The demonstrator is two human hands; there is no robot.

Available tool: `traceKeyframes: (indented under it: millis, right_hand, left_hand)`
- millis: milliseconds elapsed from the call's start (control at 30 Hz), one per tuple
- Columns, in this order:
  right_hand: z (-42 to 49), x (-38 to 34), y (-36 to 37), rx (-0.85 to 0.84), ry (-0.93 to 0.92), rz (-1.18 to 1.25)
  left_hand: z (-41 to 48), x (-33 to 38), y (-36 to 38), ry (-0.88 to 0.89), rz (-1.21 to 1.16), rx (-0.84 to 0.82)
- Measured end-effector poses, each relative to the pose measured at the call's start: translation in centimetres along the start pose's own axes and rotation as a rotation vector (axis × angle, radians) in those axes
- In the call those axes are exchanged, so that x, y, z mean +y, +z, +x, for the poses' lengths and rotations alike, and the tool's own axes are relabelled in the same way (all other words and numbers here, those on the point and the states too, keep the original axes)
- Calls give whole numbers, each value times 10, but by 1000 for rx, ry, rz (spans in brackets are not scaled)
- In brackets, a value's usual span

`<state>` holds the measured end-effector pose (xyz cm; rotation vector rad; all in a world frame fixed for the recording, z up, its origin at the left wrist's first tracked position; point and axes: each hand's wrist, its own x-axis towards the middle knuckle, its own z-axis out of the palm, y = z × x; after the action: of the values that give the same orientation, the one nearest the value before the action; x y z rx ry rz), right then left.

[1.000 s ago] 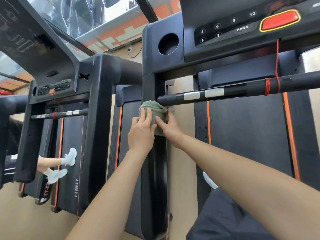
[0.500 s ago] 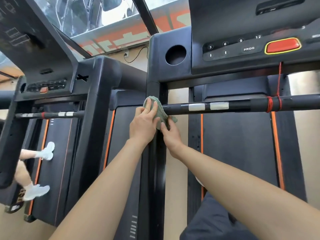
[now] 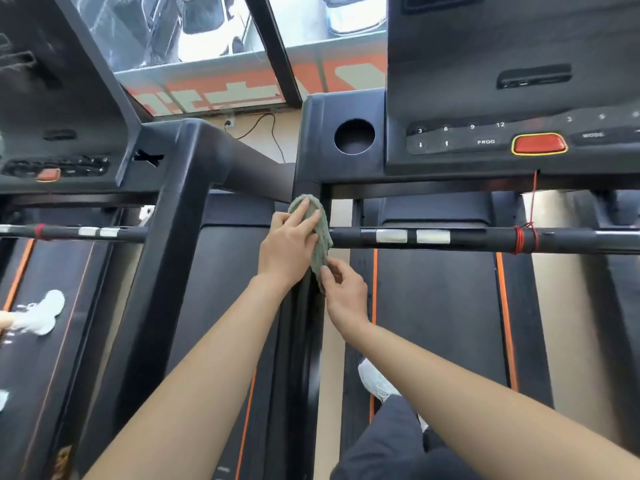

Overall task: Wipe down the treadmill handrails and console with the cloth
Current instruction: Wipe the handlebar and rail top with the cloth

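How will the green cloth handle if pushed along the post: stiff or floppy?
Probably floppy: the cloth bunches in folds against the post under the left hand. Likely light, since the right hand holds its lower end with a fingertip pinch. It looks textured, so it should drag rather than slip.

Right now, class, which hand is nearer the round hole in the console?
Left. The left hand presses the cloth just below the hole; the right hand pinches the cloth's end lower down.
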<state>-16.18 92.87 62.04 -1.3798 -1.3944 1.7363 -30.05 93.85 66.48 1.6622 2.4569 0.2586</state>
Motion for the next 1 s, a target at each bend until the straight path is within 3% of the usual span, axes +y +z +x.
traceKeyframes:
  millis: [133,233,367,533,667,800,1000]
  right_hand:
    - [4,5,-16,-39,-4,-70]
    - [8,11,-26,-73,-70,-359]
    - [9,3,-34,-47,-207,-573]
    - [24,-20,-25,-152,-268,-423]
    - [39,-29,-18,-212,-249,-490]
    - [53,-45,-24,-272,-233,-494]
    - [85,-101,-58,-158,-383,-345]
  left_hand:
    - [-29,-4,12,-84,-209,103]
    - [-47,-7,10,-146,-342,153]
    - [-52,-7,3,-263,-455,265]
    - [-41,-10,-1,-465,-490,105]
    - [-40,-11,-10,-543,-457,80]
    - [-30,-6,-24,-459,-511,47]
    - [11,6,-56,-295,-515,72]
